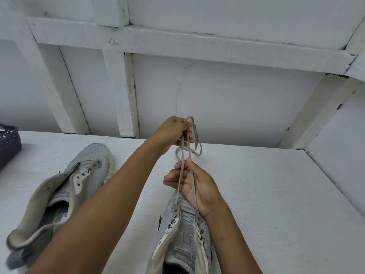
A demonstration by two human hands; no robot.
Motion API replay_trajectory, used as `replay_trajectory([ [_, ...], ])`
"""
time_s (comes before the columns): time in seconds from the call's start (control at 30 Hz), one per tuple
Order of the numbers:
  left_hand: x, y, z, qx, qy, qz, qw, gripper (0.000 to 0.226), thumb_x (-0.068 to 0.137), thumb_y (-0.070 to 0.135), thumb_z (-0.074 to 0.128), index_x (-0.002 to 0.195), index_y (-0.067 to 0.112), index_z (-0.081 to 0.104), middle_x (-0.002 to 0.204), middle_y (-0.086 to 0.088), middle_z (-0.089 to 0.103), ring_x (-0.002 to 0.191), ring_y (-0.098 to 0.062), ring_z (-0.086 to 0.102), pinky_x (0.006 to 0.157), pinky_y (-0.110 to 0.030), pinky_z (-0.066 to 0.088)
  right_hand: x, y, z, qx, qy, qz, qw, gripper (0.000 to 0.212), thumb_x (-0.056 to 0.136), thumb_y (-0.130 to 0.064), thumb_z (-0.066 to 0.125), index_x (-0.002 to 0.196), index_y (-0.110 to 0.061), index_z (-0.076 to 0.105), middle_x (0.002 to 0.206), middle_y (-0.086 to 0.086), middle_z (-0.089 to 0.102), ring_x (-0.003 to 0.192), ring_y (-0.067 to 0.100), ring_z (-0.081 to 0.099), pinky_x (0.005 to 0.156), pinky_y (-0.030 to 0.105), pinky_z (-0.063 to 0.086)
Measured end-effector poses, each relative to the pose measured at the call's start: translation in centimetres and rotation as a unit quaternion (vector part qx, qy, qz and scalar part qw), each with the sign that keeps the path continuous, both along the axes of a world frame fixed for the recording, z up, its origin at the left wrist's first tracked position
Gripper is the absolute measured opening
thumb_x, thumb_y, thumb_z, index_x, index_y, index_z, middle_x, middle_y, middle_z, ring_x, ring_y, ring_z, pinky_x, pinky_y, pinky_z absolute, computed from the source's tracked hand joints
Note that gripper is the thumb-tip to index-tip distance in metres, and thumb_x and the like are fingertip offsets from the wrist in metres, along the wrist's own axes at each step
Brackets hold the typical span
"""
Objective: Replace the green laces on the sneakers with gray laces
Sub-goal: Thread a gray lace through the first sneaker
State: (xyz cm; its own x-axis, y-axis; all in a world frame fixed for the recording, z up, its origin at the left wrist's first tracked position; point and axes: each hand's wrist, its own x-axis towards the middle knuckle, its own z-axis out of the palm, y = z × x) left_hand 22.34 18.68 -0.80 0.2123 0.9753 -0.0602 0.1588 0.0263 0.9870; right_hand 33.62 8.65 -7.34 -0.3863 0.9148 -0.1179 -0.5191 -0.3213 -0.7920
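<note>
Head view: both hands, left (173, 133) and right (194, 183), pinch flat gray lace (182, 161) (mesh sneaker (181, 234) below).

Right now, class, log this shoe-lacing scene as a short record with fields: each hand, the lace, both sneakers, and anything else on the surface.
left hand: raised, pinching both lace strands up high
right hand: lower, fingers closed around the strands above the shoe
gray lace: threaded through the bottom eyelets only, ends looped past the upper hand
near sneaker: gray, tongue open, upper eyelets empty
far sneaker: gray, unlaced, lying at left
dark basket: left edge, partly cut off
white surface: holds both shoes
</note>
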Motion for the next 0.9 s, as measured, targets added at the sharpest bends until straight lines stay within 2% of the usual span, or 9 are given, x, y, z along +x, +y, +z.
replay_trajectory([
  [0.2, 1.2, 0.3, -0.2, 0.005, 0.027, -0.007, 1.0, 0.037, 0.106, 0.031, 0.044, 0.075, 0.012, 0.055, 0.072, -0.002, 0.06, 0.066, -0.018, 0.068, 0.059, -0.026, 0.054, 0.1, -0.1, -0.1, 0.008, -0.001, -0.01, 1.0, 0.028, 0.096, -0.027, 0.042, 0.088, -0.005, 0.056, 0.073, 0.015, 0.065, 0.075, 0.027, 0.067, 0.079, 0.039, 0.057],
  [0.3, 1.0, 0.2, -0.7, -0.016, 0.033, -0.021, 0.999, 0.036, 0.105, 0.031, 0.045, 0.08, 0.01, 0.059, 0.076, -0.005, 0.062, 0.071, -0.022, 0.071, 0.069, -0.032, 0.057, 0.1, -0.1, -0.2, 0.013, -0.002, -0.012, 1.0, 0.025, 0.097, -0.024, 0.042, 0.084, -0.007, 0.054, 0.069, 0.014, 0.062, 0.072, 0.026, 0.066, 0.077, 0.039, 0.057],
  [0.37, 0.6, 0.0, -0.8, -0.035, 0.054, -0.039, 0.997, 0.041, 0.104, 0.037, 0.045, 0.088, 0.006, 0.065, 0.084, -0.009, 0.068, 0.082, -0.027, 0.072, 0.077, -0.037, 0.057, 0.0, -0.1, -0.3, 0.013, -0.003, -0.014, 1.0, 0.028, 0.101, -0.021, 0.038, 0.083, -0.007, 0.053, 0.068, 0.013, 0.061, 0.072, 0.027, 0.066, 0.076, 0.039, 0.057],
  [0.47, -0.3, -0.7, -0.9, -0.063, 0.139, -0.094, 0.984, 0.06, 0.1, 0.058, 0.042, 0.107, 0.005, 0.069, 0.1, -0.008, 0.074, 0.093, -0.027, 0.072, 0.083, -0.039, 0.058, 0.0, -0.1, -0.3, 0.015, 0.004, -0.019, 1.0, 0.025, 0.097, -0.022, 0.041, 0.082, -0.007, 0.053, 0.067, 0.014, 0.06, 0.07, 0.027, 0.066, 0.074, 0.039, 0.058],
  [0.53, -1.3, -1.5, -1.0, -0.076, 0.2, -0.126, 0.969, 0.068, 0.095, 0.067, 0.04, 0.111, 0.008, 0.069, 0.102, -0.007, 0.075, 0.096, -0.025, 0.071, 0.088, -0.041, 0.059, 0.0, 0.0, -0.4, 0.015, 0.008, -0.021, 1.0, 0.025, 0.097, -0.023, 0.042, 0.081, -0.007, 0.054, 0.066, 0.014, 0.06, 0.07, 0.027, 0.066, 0.073, 0.039, 0.058],
  [0.63, -2.7, -2.8, -1.0, -0.095, 0.228, -0.156, 0.956, 0.072, 0.092, 0.071, 0.04, 0.094, 0.007, 0.074, 0.086, -0.008, 0.075, 0.084, -0.02, 0.072, 0.088, -0.04, 0.058, 0.0, 0.1, -0.5, 0.014, 0.012, -0.022, 1.0, 0.029, 0.1, -0.022, 0.039, 0.08, -0.007, 0.053, 0.066, 0.015, 0.06, 0.069, 0.027, 0.066, 0.073, 0.039, 0.058],
  [0.73, -3.3, -4.2, -0.9, -0.111, 0.209, -0.196, 0.952, 0.059, 0.093, 0.065, 0.047, 0.07, 0.014, 0.066, 0.066, -0.007, 0.068, 0.067, -0.017, 0.066, 0.075, -0.033, 0.056, 0.0, 0.3, -0.6, 0.012, 0.014, -0.019, 1.0, 0.029, 0.102, -0.02, 0.037, 0.081, -0.007, 0.052, 0.066, 0.015, 0.061, 0.07, 0.027, 0.067, 0.073, 0.039, 0.059],
  [0.83, -3.1, -4.8, -1.0, -0.105, 0.182, -0.189, 0.959, 0.053, 0.095, 0.057, 0.053, 0.066, 0.013, 0.06, 0.059, -0.007, 0.062, 0.058, -0.017, 0.06, 0.066, -0.027, 0.052, 0.0, 0.4, -0.6, 0.015, 0.011, -0.02, 1.0, 0.029, 0.103, -0.019, 0.035, 0.082, -0.007, 0.051, 0.066, 0.015, 0.062, 0.071, 0.027, 0.067, 0.074, 0.04, 0.059],
  [0.9, -2.7, -4.7, -1.2, -0.094, 0.168, -0.176, 0.966, 0.053, 0.095, 0.052, 0.056, 0.069, 0.006, 0.061, 0.057, -0.01, 0.059, 0.057, -0.018, 0.057, 0.063, -0.025, 0.051, 0.0, 0.3, -0.6, 0.018, 0.009, -0.018, 1.0, 0.028, 0.103, -0.02, 0.036, 0.083, -0.007, 0.05, 0.066, 0.016, 0.062, 0.071, 0.028, 0.068, 0.073, 0.04, 0.059],
])
